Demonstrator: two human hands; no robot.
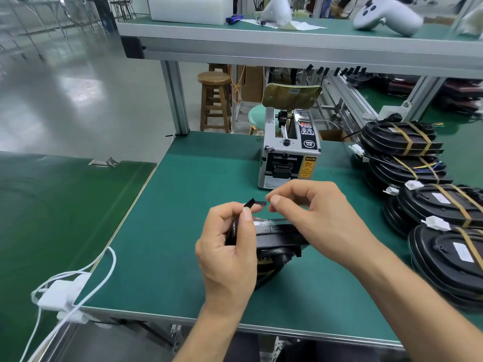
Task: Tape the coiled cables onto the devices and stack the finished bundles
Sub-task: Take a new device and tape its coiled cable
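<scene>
A black device (277, 240) stands on its edge on the green table (183, 205), just below my two hands. My left hand (230, 246) wraps around its left end, and the thumb and forefinger pinch one end of a short black tape strip (254, 203). My right hand (311, 207) pinches the strip's other end, holding it stretched just above the device. The coiled cable is mostly hidden behind my left hand. Stacks of finished black bundles (428, 194), each bound with tan tape, lie at the right.
A grey automatic tape dispenser (288, 152) stands just beyond my hands. A white charger with cables (61, 293) hangs over the table's left front corner. An upper shelf (287, 40) runs overhead. Wooden stools (214, 100) stand behind the table.
</scene>
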